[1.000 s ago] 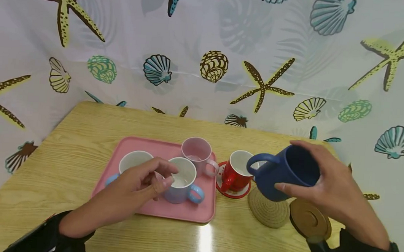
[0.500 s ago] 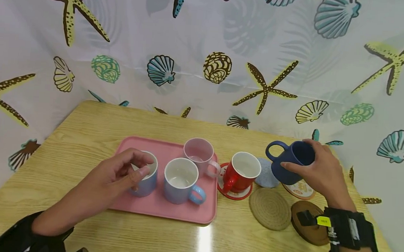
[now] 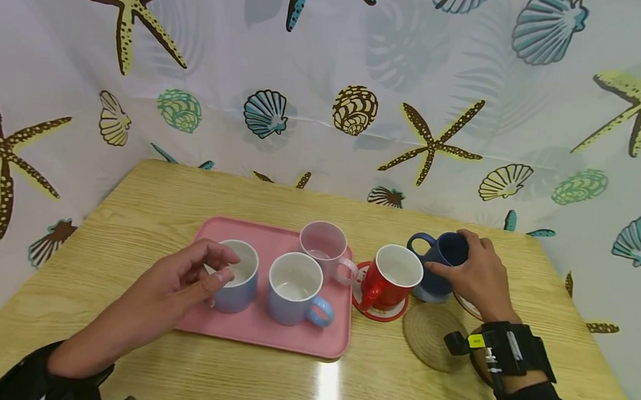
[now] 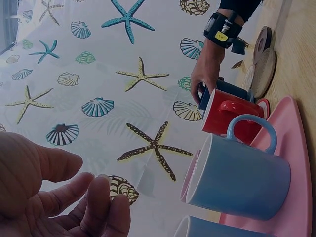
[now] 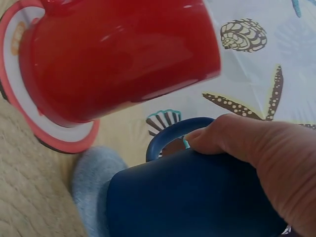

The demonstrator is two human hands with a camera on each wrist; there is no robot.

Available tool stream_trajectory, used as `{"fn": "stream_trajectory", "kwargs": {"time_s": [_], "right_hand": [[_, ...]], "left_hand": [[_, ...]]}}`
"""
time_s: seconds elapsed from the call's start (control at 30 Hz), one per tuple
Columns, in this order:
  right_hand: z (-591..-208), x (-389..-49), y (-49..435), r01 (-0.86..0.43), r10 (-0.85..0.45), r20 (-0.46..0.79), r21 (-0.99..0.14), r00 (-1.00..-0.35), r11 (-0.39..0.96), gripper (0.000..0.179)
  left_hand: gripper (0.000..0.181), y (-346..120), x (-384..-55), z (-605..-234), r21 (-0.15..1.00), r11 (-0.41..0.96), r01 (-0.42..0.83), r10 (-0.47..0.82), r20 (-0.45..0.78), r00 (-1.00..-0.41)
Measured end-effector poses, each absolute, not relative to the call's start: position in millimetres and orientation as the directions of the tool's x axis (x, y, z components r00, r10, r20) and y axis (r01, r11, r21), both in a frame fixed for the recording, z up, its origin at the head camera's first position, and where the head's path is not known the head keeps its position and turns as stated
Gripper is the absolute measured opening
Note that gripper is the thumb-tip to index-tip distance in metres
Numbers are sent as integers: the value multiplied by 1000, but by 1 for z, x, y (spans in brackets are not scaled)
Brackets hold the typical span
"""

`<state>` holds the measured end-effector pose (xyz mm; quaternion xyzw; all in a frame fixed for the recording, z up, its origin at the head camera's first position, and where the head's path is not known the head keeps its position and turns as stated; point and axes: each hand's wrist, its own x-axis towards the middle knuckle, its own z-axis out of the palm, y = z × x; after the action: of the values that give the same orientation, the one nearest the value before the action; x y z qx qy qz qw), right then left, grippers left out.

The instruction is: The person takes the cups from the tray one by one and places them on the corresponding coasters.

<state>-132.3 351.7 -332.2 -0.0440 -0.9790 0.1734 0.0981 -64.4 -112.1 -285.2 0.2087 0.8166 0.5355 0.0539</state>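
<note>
My right hand (image 3: 479, 272) grips a dark blue mug (image 5: 187, 197) round its body, thumb on the near side. The mug is close over a light blue felt coaster (image 5: 96, 185), just right of the red mug (image 3: 391, 277), which stands on a red-rimmed coaster (image 5: 69, 136). My left hand (image 3: 185, 286) is held with bent, relaxed fingers and nothing between them, overlapping the left blue mug (image 3: 242, 286) in the head view. A second light blue mug (image 4: 242, 177) and a pink mug (image 3: 323, 245) stand with it on the pink tray (image 3: 237, 328).
A round woven coaster (image 3: 435, 336) lies in front of the red mug. The right forearm partly hides a brown wooden coaster (image 4: 262, 44), and another pale coaster (image 3: 469, 306) shows by the hand. A shell-patterned curtain (image 3: 305, 72) hangs behind the wooden table (image 3: 224, 382).
My right hand has carried the dark blue mug away from me, then left and down to the felt coaster. My left hand has drawn back to the left.
</note>
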Motion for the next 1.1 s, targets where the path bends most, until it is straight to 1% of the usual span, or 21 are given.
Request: {"fn": "stream_trajectory", "kwargs": {"time_s": [0.4, 0.57, 0.73, 0.83, 0.97, 1.03, 1.1], "right_hand": [[-340, -137, 351, 39, 99, 159, -345, -982, 938, 100], [-337, -138, 350, 44, 90, 114, -359, -989, 932, 102], [-333, -138, 346, 67, 87, 39, -366, -995, 928, 107], [-328, -133, 344, 94, 110, 22, -374, -994, 923, 109], [-318, -124, 336, 98, 150, 96, -413, -984, 905, 101], [-312, -118, 326, 70, 162, 172, -446, -972, 892, 91], [-307, -113, 314, 4, 154, 268, -488, -951, 873, 75]], "left_hand": [[21, -112, -65, -287, 901, 323, 291, 398, 150, -905], [22, -116, -68, -286, 895, 336, 293, 386, 153, -910], [27, -124, -73, -290, 886, 386, 258, 331, 128, -935], [31, -130, -78, -297, 873, 429, 232, 285, 113, -952], [34, -139, -87, -310, 854, 494, 165, 234, 52, -971], [36, -144, -91, -318, 833, 537, 135, 215, 20, -976], [37, -149, -95, -327, 800, 589, 114, 200, -8, -980]]}}
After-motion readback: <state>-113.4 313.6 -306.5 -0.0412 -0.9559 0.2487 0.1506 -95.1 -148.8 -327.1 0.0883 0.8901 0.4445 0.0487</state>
